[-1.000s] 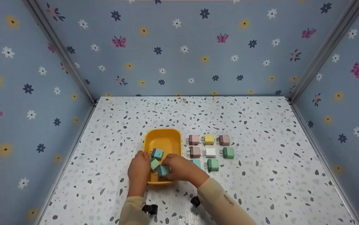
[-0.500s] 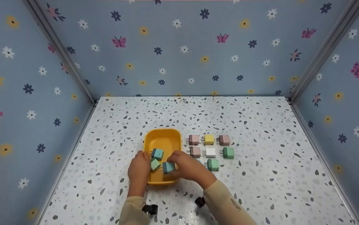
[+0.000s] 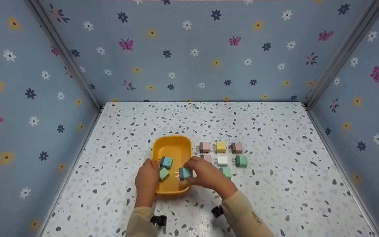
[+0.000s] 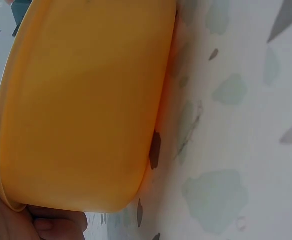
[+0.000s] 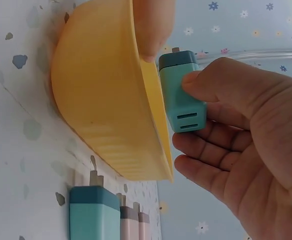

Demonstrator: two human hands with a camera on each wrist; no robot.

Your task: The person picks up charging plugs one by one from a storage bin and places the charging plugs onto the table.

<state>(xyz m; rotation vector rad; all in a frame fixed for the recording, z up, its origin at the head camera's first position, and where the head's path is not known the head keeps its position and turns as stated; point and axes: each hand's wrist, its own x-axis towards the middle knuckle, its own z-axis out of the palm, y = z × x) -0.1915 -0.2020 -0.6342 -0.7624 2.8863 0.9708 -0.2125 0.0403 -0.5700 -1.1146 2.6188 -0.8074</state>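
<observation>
A yellow plastic bin (image 3: 172, 146) stands on the speckled table. My left hand (image 3: 146, 179) grips its left rim, fingers wrapped round the edge in the left wrist view. Between thumb and fingers, my right hand (image 3: 207, 176) pinches a teal charger plug (image 3: 185, 173) over the bin's right rim. Its metal prongs point left, and two USB slots show on its end in the right wrist view. Inside the bin lie a blue charger plug (image 3: 166, 162) and a light green charger plug (image 3: 163, 173), both beside my left fingers.
Right of the bin, charger plugs lie in rows: pink (image 3: 204, 147), yellow (image 3: 220, 146), white (image 3: 222, 161) and green (image 3: 241, 161) among them. A teal one (image 5: 93, 215), hidden behind my right hand in the head view, sits close to the bin. Flowered walls (image 3: 189, 65) enclose the table.
My right hand has lifted the teal charger plug from the bin's lower middle and moved it right, to the right rim. The left hand and the bin have stayed put.
</observation>
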